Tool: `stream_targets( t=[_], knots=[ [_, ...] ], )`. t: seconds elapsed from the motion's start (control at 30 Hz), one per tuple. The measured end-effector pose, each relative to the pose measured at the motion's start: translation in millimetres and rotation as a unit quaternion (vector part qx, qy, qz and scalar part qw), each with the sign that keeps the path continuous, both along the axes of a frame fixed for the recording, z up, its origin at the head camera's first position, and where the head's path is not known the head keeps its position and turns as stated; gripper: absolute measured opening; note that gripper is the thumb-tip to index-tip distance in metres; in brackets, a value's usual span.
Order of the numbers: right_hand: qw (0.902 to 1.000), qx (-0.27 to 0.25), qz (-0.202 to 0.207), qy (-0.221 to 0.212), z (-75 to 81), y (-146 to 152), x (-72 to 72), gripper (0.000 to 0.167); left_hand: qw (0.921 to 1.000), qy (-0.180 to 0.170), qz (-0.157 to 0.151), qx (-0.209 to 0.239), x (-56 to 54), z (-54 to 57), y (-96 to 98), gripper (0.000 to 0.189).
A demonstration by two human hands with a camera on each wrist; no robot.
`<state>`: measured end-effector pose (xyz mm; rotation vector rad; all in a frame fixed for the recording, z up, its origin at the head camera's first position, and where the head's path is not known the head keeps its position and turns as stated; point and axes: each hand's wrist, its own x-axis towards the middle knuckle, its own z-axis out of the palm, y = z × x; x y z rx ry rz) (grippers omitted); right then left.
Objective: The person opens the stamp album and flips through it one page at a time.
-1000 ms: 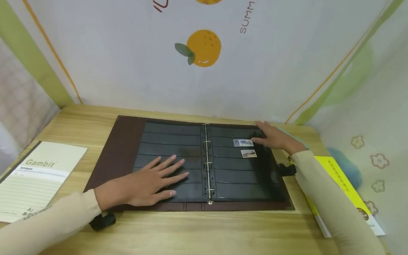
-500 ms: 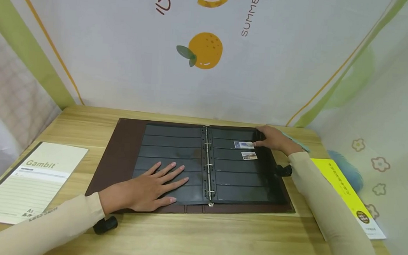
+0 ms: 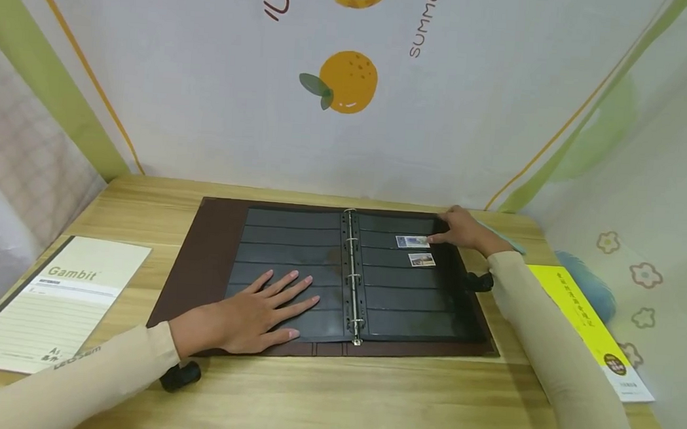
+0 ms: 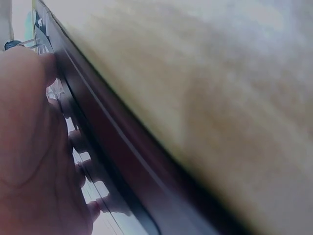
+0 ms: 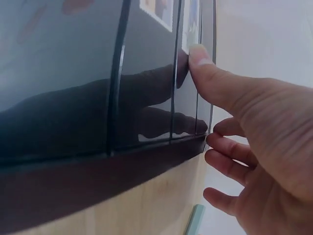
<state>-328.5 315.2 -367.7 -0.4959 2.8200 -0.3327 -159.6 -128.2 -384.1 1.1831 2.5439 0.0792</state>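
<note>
A dark brown ring-bound stamp album (image 3: 200, 258) lies spread on the table, its black pages divided into strip pockets. My left hand (image 3: 248, 320) rests flat on the left page, fingers spread, near its lower edge. At the top right corner of the right page is my right hand (image 3: 465, 230). Its thumb (image 5: 201, 56) touches the right end of the upper stamp (image 3: 411, 241), and the other fingers (image 5: 227, 164) bend loosely at the album's edge. Just below that stamp sits a second one, the lower stamp (image 3: 422, 259). Metal rings (image 3: 353, 277) run between the pages.
A Gambit notebook (image 3: 95, 258) lies left of the album. To the right is a yellow and white book (image 3: 579, 314), partly under the right forearm. A thin teal object (image 5: 195, 219) shows behind the right hand. A printed curtain (image 3: 237, 116) hangs behind the table.
The right hand stays at the album's top right corner, its thumb at the upper stamp and its fingers slightly shifted. The left hand keeps its place. The head view shifts slightly.
</note>
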Motion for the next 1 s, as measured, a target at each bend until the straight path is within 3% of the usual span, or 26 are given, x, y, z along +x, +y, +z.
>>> stream_targets(
  t=[0.1, 0.27, 0.43, 0.63, 1.0],
  knots=[
    [0.9999, -0.013, 0.003, 0.007, 0.0, 0.0, -2.0, 0.078, 1.0, 0.0, 0.0, 0.001, -1.1, 0.0, -0.3, 0.063],
    [0.9984, -0.041, 0.018, 0.034, -3.5, 2.0, -6.1, 0.037, 1.0, 0.0, -0.002, 0.006, -2.0, 0.9, -0.7, 0.063],
    [0.997, -0.075, 0.001, 0.022, -5.1, 5.3, -7.9, 0.035, 1.0, -0.002, -0.001, 0.006, -2.0, 0.8, -0.7, 0.063],
    [0.9958, -0.084, -0.034, -0.01, -1.3, 6.6, -6.5, 0.075, 0.9999, -0.006, 0.002, 0.008, -0.6, -0.4, 0.1, 0.064],
    [0.9883, -0.124, -0.09, -0.002, -9.3, 4.0, -0.1, 0.078, 1.0, 0.0, 0.001, 0.006, 0.5, -0.7, -0.9, 0.062]
  ],
)
